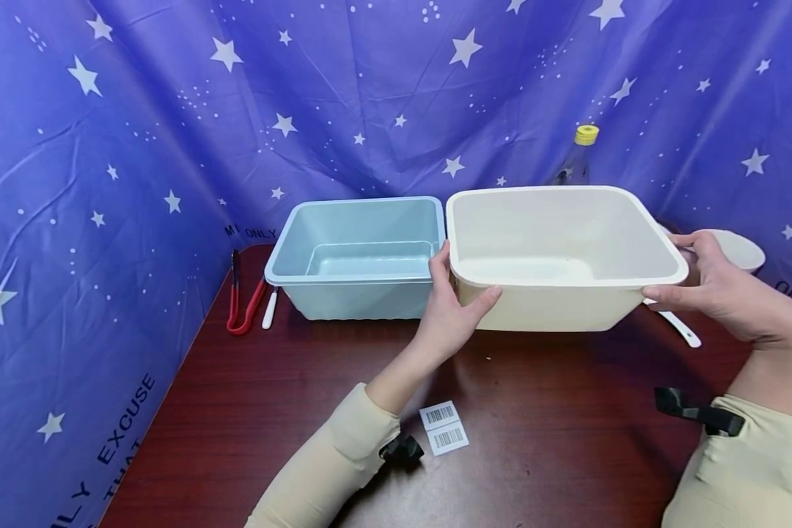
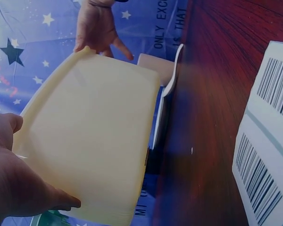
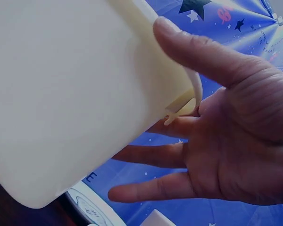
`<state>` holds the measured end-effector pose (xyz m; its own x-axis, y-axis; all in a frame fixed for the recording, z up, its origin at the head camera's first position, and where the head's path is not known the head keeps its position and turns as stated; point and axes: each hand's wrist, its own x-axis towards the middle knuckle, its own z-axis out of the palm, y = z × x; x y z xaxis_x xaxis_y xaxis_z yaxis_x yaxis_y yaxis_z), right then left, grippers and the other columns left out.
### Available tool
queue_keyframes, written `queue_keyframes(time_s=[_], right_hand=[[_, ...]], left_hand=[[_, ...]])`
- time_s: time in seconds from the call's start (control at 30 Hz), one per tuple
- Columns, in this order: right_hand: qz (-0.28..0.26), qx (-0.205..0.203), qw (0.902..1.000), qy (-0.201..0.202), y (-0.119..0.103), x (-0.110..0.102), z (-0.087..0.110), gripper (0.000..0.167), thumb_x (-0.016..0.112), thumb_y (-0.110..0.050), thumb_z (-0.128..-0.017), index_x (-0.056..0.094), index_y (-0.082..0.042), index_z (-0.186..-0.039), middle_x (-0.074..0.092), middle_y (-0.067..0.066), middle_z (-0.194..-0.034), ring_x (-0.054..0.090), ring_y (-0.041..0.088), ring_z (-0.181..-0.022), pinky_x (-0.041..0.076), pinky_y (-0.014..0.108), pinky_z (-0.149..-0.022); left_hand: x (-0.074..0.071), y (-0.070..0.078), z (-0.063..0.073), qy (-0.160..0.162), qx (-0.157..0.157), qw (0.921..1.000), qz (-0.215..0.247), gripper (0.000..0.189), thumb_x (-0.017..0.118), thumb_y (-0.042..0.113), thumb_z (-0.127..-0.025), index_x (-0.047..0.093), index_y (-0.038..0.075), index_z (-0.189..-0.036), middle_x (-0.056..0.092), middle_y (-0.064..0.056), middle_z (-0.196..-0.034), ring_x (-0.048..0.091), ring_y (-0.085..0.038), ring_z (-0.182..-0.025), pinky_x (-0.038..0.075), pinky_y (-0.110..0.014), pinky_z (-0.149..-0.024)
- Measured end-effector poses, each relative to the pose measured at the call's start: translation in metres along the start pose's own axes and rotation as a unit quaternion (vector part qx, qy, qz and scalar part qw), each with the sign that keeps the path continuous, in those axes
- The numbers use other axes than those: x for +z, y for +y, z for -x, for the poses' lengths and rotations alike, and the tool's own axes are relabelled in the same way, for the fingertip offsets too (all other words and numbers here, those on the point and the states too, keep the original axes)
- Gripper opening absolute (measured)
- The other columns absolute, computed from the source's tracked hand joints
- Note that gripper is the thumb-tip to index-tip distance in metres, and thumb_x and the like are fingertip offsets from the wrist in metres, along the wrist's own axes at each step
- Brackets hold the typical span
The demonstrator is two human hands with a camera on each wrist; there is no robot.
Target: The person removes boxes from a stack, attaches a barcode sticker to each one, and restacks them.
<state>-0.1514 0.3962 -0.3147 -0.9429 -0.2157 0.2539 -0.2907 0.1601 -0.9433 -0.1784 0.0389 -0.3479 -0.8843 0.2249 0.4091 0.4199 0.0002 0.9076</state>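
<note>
A cream-white plastic bin is held by both hands, its open top facing up. In the left wrist view the bin is raised off the table. My left hand grips its left end, thumb against the front wall below the rim. At the other end my right hand holds the rim, the thumb in front and the other fingers behind. The right wrist view shows that thumb against the bin's wall. A light blue bin stands directly to the left, with nothing seen inside.
Red-handled tongs and a white handle lie left of the blue bin. Behind the white bin stands a yellow-capped bottle. A white bowl and a white utensil handle are at right. Barcode labels lie in front.
</note>
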Motion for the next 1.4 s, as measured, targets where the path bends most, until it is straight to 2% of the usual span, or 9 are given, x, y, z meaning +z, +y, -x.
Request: queue_keyframes(time_s=[0.1,0.17,0.43,0.63,0.77,0.97,1.1,1.3,1.4], right_hand=[[0.096,0.035,0.9948,0.007,-0.001,-0.001,0.000,0.062,0.062,0.023,-0.086,0.023,-0.011,-0.120,0.068,-0.012,-0.101,0.069,0.005,-0.082,0.055,0.021,-0.063],[0.121,0.051,0.9913,0.002,-0.001,-0.002,0.001,0.060,0.063,0.020,-0.087,0.022,-0.010,-0.119,0.068,-0.013,-0.099,0.068,0.005,-0.082,0.055,0.021,-0.063],[0.168,0.075,0.9825,-0.029,0.002,-0.001,0.001,0.056,0.064,0.015,-0.090,0.023,-0.002,-0.124,0.064,-0.009,-0.092,0.064,0.009,-0.072,0.055,0.027,-0.057],[0.154,0.071,0.9844,-0.046,0.007,0.000,-0.001,0.051,0.064,0.017,-0.089,0.029,0.001,-0.123,0.067,-0.005,-0.098,0.065,0.009,-0.075,0.058,0.031,-0.059],[0.146,0.056,0.9852,-0.070,0.010,-0.001,-0.003,0.038,0.064,0.020,-0.087,0.042,0.006,-0.116,0.072,0.005,-0.088,0.066,0.013,-0.072,0.059,0.036,-0.056],[0.165,0.071,0.9813,-0.068,0.012,-0.002,-0.003,0.043,0.067,0.017,-0.087,0.039,0.012,-0.120,0.071,0.003,-0.090,0.067,0.012,-0.074,0.059,0.036,-0.057],[0.154,0.079,0.9818,-0.078,0.013,-0.002,-0.002,0.041,0.064,0.018,-0.088,0.039,0.007,-0.118,0.071,0.000,-0.089,0.065,0.011,-0.072,0.058,0.034,-0.057],[0.163,0.056,0.9809,-0.089,0.011,-0.003,-0.001,0.031,0.065,0.015,-0.089,0.047,0.000,-0.109,0.064,0.002,-0.074,0.058,0.013,-0.058,0.052,0.029,-0.049],[0.166,0.058,0.9810,-0.082,0.010,-0.003,-0.002,0.032,0.066,0.015,-0.088,0.049,0.001,-0.111,0.065,0.006,-0.077,0.059,0.015,-0.059,0.054,0.030,-0.051]], left_hand=[[0.000,-0.002,0.000,0.001,-0.006,0.9999,-0.010,0.088,0.077,0.019,-0.089,0.017,0.013,-0.154,0.026,-0.003,-0.163,0.032,-0.011,-0.143,0.029,-0.033,-0.116],[0.000,-0.003,0.000,0.000,-0.009,0.9998,-0.017,0.090,0.077,0.019,-0.088,0.017,0.014,-0.154,0.026,-0.004,-0.163,0.032,-0.012,-0.144,0.029,-0.032,-0.115],[0.004,-0.007,0.001,0.012,-0.021,0.9989,-0.041,0.092,0.080,0.020,-0.086,0.019,0.013,-0.154,0.026,-0.006,-0.163,0.030,-0.008,-0.143,0.028,-0.030,-0.116],[0.005,-0.007,0.004,0.021,-0.033,0.9983,-0.042,0.091,0.082,0.022,-0.084,0.022,0.014,-0.153,0.036,-0.004,-0.158,0.037,-0.007,-0.138,0.032,-0.031,-0.113],[0.004,-0.007,0.004,0.021,-0.029,0.9985,-0.040,0.089,0.083,0.022,-0.083,0.026,0.012,-0.151,0.050,-0.004,-0.145,0.047,-0.012,-0.130,0.037,-0.030,-0.109],[0.003,-0.004,0.005,0.022,-0.034,0.9970,-0.066,0.089,0.085,0.021,-0.082,0.029,0.010,-0.150,0.055,-0.005,-0.140,0.052,-0.018,-0.126,0.041,-0.030,-0.104],[0.003,0.000,0.006,0.025,-0.052,0.9939,-0.094,0.091,0.085,0.026,-0.082,0.030,0.012,-0.152,0.056,-0.003,-0.140,0.053,-0.013,-0.122,0.043,-0.030,-0.102],[0.005,0.003,0.009,0.024,-0.092,0.9860,-0.137,0.094,0.087,0.033,-0.080,0.031,0.010,-0.153,0.061,-0.009,-0.134,0.057,-0.018,-0.116,0.046,-0.031,-0.097],[0.005,0.002,0.008,0.021,-0.098,0.9850,-0.141,0.094,0.086,0.032,-0.080,0.031,0.008,-0.153,0.061,-0.012,-0.133,0.058,-0.019,-0.116,0.046,-0.031,-0.097]])
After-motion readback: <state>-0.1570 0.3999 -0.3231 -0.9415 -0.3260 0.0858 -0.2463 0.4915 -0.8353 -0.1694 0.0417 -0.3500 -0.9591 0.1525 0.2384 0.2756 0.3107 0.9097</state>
